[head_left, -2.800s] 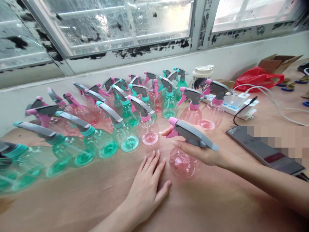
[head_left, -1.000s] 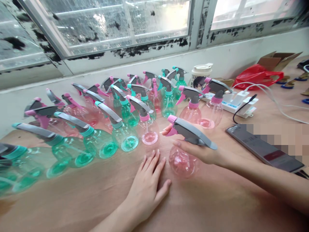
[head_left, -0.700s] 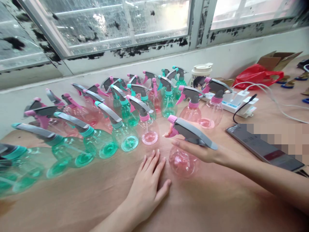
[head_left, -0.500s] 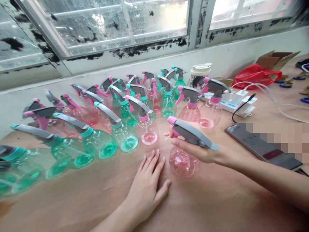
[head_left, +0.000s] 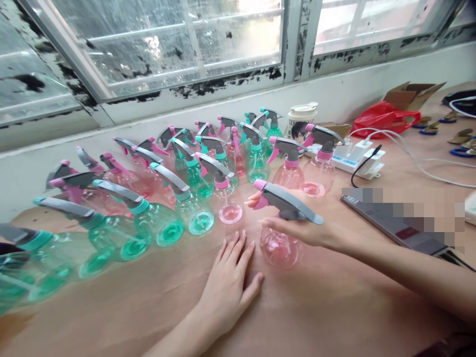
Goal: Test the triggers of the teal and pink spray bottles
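My right hand (head_left: 297, 230) is wrapped round the neck of a clear pink spray bottle (head_left: 278, 245) with a grey head and pink nozzle. The bottle stands upright on the brown table (head_left: 111, 317), and one finger lies by its pink trigger. My left hand (head_left: 228, 287) rests flat on the table just left of the bottle, fingers stretched out and holding nothing. Rows of several pink and green spray bottles (head_left: 186, 198) stand behind and to the left.
A phone (head_left: 394, 225) lies right of the held bottle. Behind it are a white power strip (head_left: 357, 161) with cables, a lidded cup (head_left: 301, 119), a red plastic bag (head_left: 383, 119) and a cardboard box (head_left: 412, 94). A windowed wall bounds the far edge.
My right hand's finger squeezed and released the trigger of the pink bottle. The view has shifted slightly to the right and down. My left hand has stayed flat.
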`<move>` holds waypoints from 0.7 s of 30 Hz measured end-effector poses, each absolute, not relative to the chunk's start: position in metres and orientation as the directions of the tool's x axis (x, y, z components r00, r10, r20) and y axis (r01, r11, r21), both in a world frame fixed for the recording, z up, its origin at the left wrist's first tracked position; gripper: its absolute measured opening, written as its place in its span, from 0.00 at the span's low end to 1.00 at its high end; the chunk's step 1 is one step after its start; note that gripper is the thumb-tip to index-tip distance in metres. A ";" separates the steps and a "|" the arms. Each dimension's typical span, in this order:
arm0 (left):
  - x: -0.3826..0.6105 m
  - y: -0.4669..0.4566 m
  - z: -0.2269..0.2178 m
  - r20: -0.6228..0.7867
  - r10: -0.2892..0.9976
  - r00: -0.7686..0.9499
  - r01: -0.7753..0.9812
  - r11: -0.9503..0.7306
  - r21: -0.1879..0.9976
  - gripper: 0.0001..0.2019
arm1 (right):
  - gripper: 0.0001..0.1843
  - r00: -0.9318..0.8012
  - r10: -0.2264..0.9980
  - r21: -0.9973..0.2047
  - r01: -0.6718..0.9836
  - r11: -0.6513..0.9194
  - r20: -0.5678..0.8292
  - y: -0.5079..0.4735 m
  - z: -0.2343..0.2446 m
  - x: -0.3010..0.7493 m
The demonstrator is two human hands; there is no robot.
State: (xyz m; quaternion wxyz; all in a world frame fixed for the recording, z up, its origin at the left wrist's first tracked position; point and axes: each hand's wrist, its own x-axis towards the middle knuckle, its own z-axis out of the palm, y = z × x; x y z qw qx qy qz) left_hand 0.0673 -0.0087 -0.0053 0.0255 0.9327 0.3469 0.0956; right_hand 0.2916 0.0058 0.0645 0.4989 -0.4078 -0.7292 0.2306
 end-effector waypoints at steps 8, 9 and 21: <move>0.069 -0.009 -0.002 0.113 0.669 0.734 0.659 -0.743 0.120 0.26 | 0.29 -0.142 0.880 -0.728 0.511 0.457 0.453 -0.012 0.078 0.298; 0.069 -0.009 -0.002 0.113 0.670 0.734 0.659 -0.742 0.120 0.26 | 0.29 -0.158 0.886 -0.715 0.537 0.447 0.435 -0.014 0.081 0.300; 0.070 -0.008 -0.004 0.182 0.659 0.730 0.648 -0.751 0.123 0.25 | 0.32 -0.091 0.874 -0.536 0.758 0.372 0.477 -0.047 0.065 0.323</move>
